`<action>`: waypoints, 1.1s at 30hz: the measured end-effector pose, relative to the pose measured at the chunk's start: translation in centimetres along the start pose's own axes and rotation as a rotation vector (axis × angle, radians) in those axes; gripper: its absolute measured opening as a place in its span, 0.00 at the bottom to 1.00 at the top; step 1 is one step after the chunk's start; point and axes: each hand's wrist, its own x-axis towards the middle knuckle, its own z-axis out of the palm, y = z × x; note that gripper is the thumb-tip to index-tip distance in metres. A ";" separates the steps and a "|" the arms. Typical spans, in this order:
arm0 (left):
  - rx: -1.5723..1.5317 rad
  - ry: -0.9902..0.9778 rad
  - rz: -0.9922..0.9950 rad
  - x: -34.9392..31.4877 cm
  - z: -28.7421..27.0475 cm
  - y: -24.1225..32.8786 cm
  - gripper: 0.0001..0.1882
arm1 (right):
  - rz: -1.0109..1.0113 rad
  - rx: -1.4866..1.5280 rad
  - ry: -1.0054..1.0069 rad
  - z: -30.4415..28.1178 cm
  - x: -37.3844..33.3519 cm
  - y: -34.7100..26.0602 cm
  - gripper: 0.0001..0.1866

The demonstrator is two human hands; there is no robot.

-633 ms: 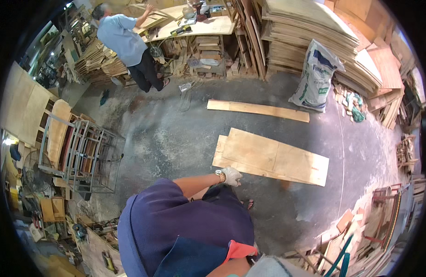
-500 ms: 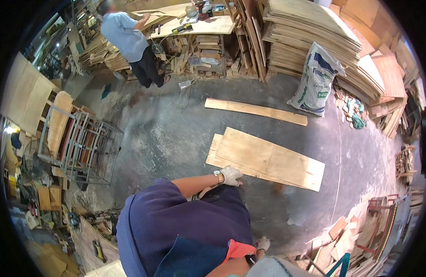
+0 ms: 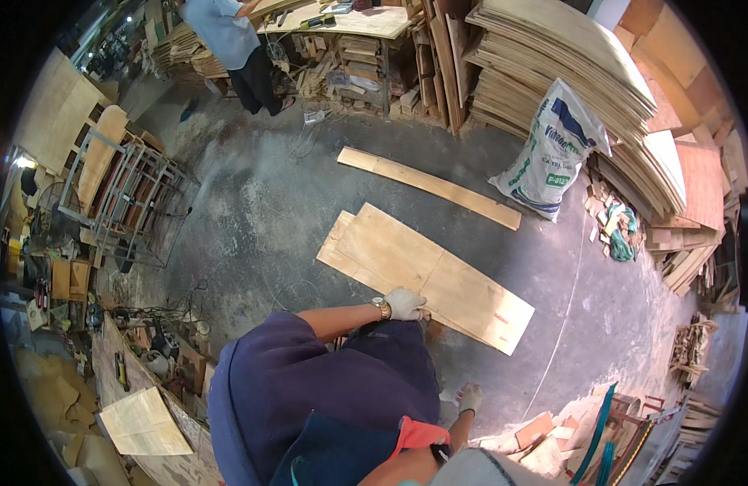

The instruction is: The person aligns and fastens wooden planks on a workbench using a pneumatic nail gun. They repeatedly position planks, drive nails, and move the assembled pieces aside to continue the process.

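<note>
Head view: my gloved left hand (image 3: 405, 304) overlaps the near edge of two overlapping plywood boards (image 3: 406, 255); whether its fingers touch or grip anything I cannot tell. My gloved right hand (image 3: 470, 397) is lower, apart from the boards, its finger state unclear too. The boards lie on the grey floor (image 3: 236, 202). Beyond are a narrow plank (image 3: 427, 186), a white sack (image 3: 548, 154), stacked sheets (image 3: 544, 73) and a co-worker (image 3: 226, 40) by a desk (image 3: 374, 23).

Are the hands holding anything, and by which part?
Nothing appears held: the left hand overlaps the wooden boards in view without a visible grip; the right hand looks empty.
</note>
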 end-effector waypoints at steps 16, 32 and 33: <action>0.125 0.076 0.139 14.9 5.0 17.5 0.20 | 0.038 -0.143 -0.055 -12.1 12.8 1.9 0.12; 0.129 -0.319 -0.858 5.5 24.0 29.9 0.39 | -0.240 -0.683 -0.141 -21.9 25.3 2.6 0.30; 0.130 -0.360 -0.863 5.5 25.1 30.3 0.40 | -0.200 -0.699 -0.147 -21.8 26.3 3.6 0.31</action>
